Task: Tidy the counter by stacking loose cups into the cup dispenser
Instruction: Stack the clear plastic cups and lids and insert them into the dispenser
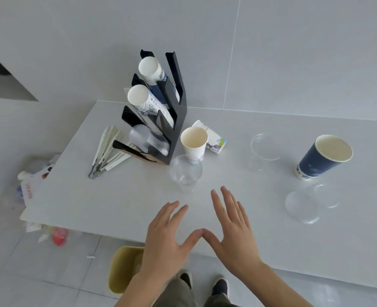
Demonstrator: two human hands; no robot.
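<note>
Both hands hover flat over the near edge of the white surface (116, 196), the left hand (165, 238) and the right hand (234, 231) spread wide with fingers splayed and thumb tips touching, neither holding anything. Just beyond the fingertips stands a clear plastic cup (185, 172), upright, and right behind it a white paper cup (194, 140), with another printed paper cup (214, 138) lying on its side beyond that. Farther ahead and left of the hands is the black cup dispenser (174, 103), its slanted slots holding paper cup stacks and clear cups. Ahead to the right stands a second clear cup (264, 149); farther right a dark blue paper cup (322, 158), and nearer, right of the right hand, two clear cups (302, 207) on their sides.
</note>
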